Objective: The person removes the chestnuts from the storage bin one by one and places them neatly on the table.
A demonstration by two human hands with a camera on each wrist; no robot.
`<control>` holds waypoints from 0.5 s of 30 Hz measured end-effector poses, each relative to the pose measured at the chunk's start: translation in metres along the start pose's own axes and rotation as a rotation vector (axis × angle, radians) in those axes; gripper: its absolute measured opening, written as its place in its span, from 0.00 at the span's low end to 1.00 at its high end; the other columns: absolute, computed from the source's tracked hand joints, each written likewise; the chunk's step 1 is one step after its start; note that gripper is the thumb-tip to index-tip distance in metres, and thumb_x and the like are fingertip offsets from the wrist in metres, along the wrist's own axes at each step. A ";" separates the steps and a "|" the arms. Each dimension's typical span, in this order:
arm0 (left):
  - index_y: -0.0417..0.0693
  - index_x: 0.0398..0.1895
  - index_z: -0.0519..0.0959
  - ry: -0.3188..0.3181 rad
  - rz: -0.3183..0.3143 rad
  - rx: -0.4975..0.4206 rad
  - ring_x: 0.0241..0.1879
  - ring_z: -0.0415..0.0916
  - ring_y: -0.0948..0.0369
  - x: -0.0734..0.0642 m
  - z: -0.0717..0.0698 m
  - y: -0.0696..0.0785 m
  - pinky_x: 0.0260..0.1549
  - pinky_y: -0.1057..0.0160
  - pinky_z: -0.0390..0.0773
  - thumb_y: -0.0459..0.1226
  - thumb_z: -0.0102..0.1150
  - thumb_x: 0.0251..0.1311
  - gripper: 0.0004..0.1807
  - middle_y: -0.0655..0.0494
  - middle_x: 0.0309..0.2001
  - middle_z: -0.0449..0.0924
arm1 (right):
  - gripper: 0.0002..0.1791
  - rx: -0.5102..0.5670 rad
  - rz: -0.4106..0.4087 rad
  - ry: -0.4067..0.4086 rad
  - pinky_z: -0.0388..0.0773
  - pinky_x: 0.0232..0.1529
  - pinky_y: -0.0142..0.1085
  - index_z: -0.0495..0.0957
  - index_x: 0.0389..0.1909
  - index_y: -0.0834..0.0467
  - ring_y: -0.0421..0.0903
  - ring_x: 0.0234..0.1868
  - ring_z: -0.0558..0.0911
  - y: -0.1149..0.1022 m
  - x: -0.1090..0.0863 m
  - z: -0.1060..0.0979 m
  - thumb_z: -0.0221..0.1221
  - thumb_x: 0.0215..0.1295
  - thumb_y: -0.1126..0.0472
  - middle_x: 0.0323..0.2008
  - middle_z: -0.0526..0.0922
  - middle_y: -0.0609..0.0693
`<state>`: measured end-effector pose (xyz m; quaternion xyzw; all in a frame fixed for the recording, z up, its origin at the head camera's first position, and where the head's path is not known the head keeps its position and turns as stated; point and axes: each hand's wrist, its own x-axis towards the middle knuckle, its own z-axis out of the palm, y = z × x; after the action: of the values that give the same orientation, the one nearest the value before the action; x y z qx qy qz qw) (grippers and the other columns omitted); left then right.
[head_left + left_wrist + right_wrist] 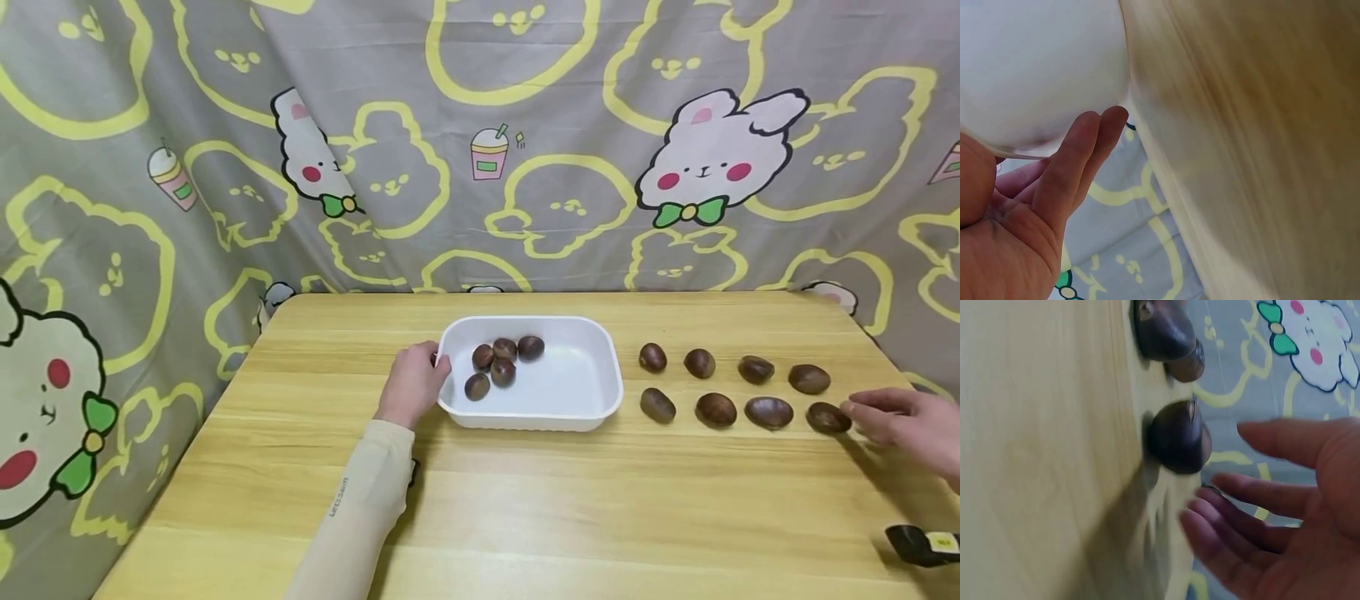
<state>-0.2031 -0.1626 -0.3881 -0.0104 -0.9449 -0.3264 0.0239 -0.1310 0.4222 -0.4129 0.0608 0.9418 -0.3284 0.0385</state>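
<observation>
A white plastic tray (566, 375) stands mid-table, with several brown chestnuts (503, 372) grouped in its left half. My left hand (412, 385) holds the tray's left end. In the left wrist view, the thumb of that hand (1019, 244) is at the rim and the fingers lie along the outer wall. Right of the tray, several chestnuts (715, 410) lie in two rows. At the right end of the front row, my right hand (911, 427) is beside a chestnut (828, 418). The right wrist view shows its fingers spread and apart from this chestnut (1175, 437).
The wooden table (525, 508) ends at a grey patterned curtain (465, 217) behind and to the left. A black object with a yellow label (909, 546) shows at the lower right edge; its kind is unclear.
</observation>
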 end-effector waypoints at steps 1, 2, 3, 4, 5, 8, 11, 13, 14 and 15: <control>0.33 0.49 0.81 -0.001 0.001 0.000 0.34 0.81 0.55 0.000 0.000 0.000 0.34 0.59 0.82 0.35 0.53 0.68 0.14 0.44 0.36 0.83 | 0.31 -0.016 -0.018 0.042 0.73 0.27 0.31 0.63 0.57 0.82 0.36 0.30 0.77 -0.005 -0.002 0.001 0.54 0.73 0.55 0.38 0.79 0.67; 0.33 0.49 0.81 -0.004 0.002 0.000 0.34 0.81 0.55 0.000 0.000 0.001 0.34 0.59 0.82 0.35 0.53 0.68 0.14 0.43 0.36 0.83 | 0.30 -0.032 -0.041 0.094 0.71 0.27 0.31 0.64 0.57 0.80 0.37 0.31 0.76 -0.011 -0.003 0.003 0.55 0.72 0.56 0.39 0.78 0.68; 0.33 0.49 0.81 -0.006 0.003 -0.002 0.35 0.81 0.55 0.000 0.000 0.001 0.34 0.59 0.82 0.34 0.53 0.68 0.14 0.43 0.37 0.83 | 0.29 -0.039 -0.065 0.143 0.70 0.29 0.33 0.66 0.57 0.79 0.39 0.33 0.75 -0.018 -0.004 0.005 0.56 0.72 0.56 0.41 0.77 0.68; 0.33 0.49 0.81 -0.008 0.002 -0.006 0.35 0.81 0.55 0.000 0.001 0.001 0.34 0.59 0.82 0.34 0.53 0.68 0.14 0.43 0.37 0.83 | 0.27 -0.051 -0.086 0.178 0.69 0.30 0.34 0.67 0.58 0.77 0.43 0.36 0.76 -0.027 -0.004 0.007 0.57 0.71 0.57 0.44 0.76 0.70; 0.33 0.49 0.81 -0.008 0.001 -0.007 0.35 0.81 0.55 0.000 0.000 0.001 0.34 0.59 0.82 0.34 0.53 0.68 0.14 0.43 0.37 0.83 | 0.27 -0.053 -0.112 0.203 0.68 0.31 0.34 0.68 0.58 0.74 0.43 0.38 0.75 -0.035 -0.004 0.009 0.58 0.71 0.56 0.45 0.76 0.68; 0.33 0.49 0.81 -0.013 -0.003 -0.008 0.35 0.81 0.55 0.000 0.001 0.000 0.34 0.59 0.82 0.34 0.53 0.68 0.14 0.43 0.37 0.83 | 0.26 -0.012 -0.170 0.214 0.69 0.35 0.30 0.70 0.59 0.68 0.37 0.41 0.73 -0.064 -0.001 0.013 0.58 0.71 0.53 0.49 0.76 0.61; 0.34 0.48 0.81 -0.013 -0.005 -0.003 0.35 0.81 0.55 0.000 0.001 0.000 0.33 0.59 0.82 0.34 0.53 0.68 0.14 0.43 0.37 0.83 | 0.23 0.066 -0.242 0.179 0.68 0.35 0.19 0.72 0.59 0.63 0.22 0.39 0.70 -0.097 0.003 0.018 0.60 0.70 0.53 0.46 0.78 0.51; 0.34 0.48 0.81 -0.013 -0.004 0.001 0.35 0.81 0.54 0.000 0.001 0.000 0.34 0.59 0.82 0.35 0.53 0.68 0.14 0.43 0.37 0.83 | 0.22 0.108 -0.298 0.133 0.68 0.37 0.18 0.73 0.58 0.63 0.23 0.40 0.72 -0.121 0.006 0.025 0.60 0.69 0.55 0.46 0.79 0.50; 0.34 0.48 0.81 -0.014 -0.005 0.003 0.35 0.81 0.54 0.000 0.001 0.000 0.34 0.59 0.82 0.35 0.53 0.68 0.14 0.43 0.37 0.83 | 0.21 0.126 -0.329 0.102 0.69 0.38 0.19 0.73 0.58 0.63 0.24 0.41 0.73 -0.132 0.008 0.030 0.61 0.69 0.57 0.46 0.79 0.52; 0.34 0.48 0.81 -0.014 -0.005 0.005 0.35 0.81 0.54 0.000 0.001 0.000 0.34 0.58 0.82 0.35 0.52 0.68 0.14 0.43 0.37 0.83 | 0.21 0.137 -0.353 0.074 0.69 0.39 0.20 0.73 0.58 0.63 0.27 0.42 0.74 -0.143 0.009 0.036 0.61 0.69 0.57 0.47 0.80 0.53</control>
<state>-0.2031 -0.1618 -0.3888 -0.0103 -0.9459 -0.3239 0.0165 -0.1592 0.2896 -0.3541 -0.0911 0.9140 -0.3910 -0.0585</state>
